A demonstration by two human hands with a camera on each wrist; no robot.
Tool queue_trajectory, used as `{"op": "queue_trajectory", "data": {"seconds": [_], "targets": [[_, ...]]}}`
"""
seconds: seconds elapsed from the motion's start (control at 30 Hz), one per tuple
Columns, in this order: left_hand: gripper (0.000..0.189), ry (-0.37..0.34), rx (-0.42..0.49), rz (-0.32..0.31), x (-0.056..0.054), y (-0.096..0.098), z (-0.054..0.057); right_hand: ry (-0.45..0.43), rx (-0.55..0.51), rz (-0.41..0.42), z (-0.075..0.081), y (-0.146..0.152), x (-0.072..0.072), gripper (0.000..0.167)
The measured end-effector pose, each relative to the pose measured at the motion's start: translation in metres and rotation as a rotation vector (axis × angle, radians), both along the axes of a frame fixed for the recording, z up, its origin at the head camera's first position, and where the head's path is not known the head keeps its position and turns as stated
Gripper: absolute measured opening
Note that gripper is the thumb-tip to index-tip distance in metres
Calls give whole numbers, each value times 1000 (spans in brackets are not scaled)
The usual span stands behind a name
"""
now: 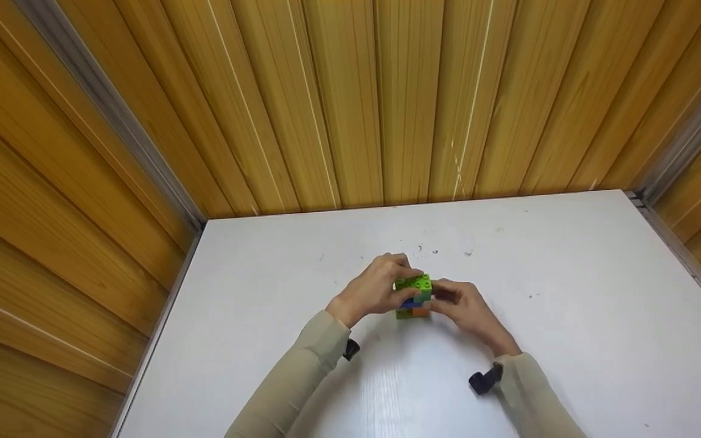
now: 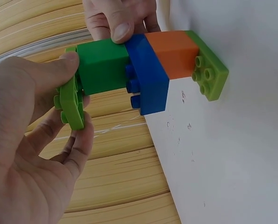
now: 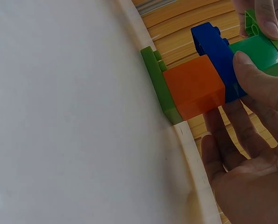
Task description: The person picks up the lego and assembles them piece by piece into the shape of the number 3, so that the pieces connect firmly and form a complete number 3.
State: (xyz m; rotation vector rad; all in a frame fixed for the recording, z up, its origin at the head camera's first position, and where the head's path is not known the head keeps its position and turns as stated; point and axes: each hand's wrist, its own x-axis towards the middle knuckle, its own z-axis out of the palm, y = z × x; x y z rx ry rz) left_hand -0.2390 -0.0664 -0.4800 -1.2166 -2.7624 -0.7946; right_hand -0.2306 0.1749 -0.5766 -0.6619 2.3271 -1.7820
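A stack of toy building bricks stands on the white table. From the bottom it has a flat light green brick (image 2: 218, 77), an orange brick (image 3: 195, 86), a blue brick (image 2: 153, 86), a green brick (image 2: 103, 67) and a flat light green brick (image 1: 414, 281) on top. My left hand (image 1: 375, 286) pinches the top light green brick between thumb and fingers. From the right side, my right hand (image 1: 465, 305) grips the stack, its thumb where the blue and green bricks meet. Whether the top brick is fully pressed down, I cannot tell.
The white table (image 1: 253, 274) spreads around the stack, with small dark marks behind it. Wood-patterned walls (image 1: 350, 109) rise at the back and sides. A small black device (image 1: 485, 378) sits at the right wrist, another (image 1: 352, 349) at the left.
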Motion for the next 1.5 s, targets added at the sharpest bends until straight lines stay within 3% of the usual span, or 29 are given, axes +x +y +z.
{"op": "queue_trajectory", "data": {"seconds": [0.2, 0.57, 0.83, 1.07, 1.5], "targets": [[33, 10, -7, -7, -2, 1, 1, -10, 7, -4, 1, 1, 0, 44], [34, -51, -2, 39, -1, 2, 2, -1, 1, 6, 0, 0, -2, 45], [33, -36, -37, 64, -1, 4, 4, 7, -5, 8, 3, 0, -1, 44], [35, -17, -55, 48, 0, 4, 5, 15, -13, 22, 1, -1, 0, 44], [35, -79, 24, 29, -2, -1, 1, -10, -19, 17, -1, 0, -1, 43]]}}
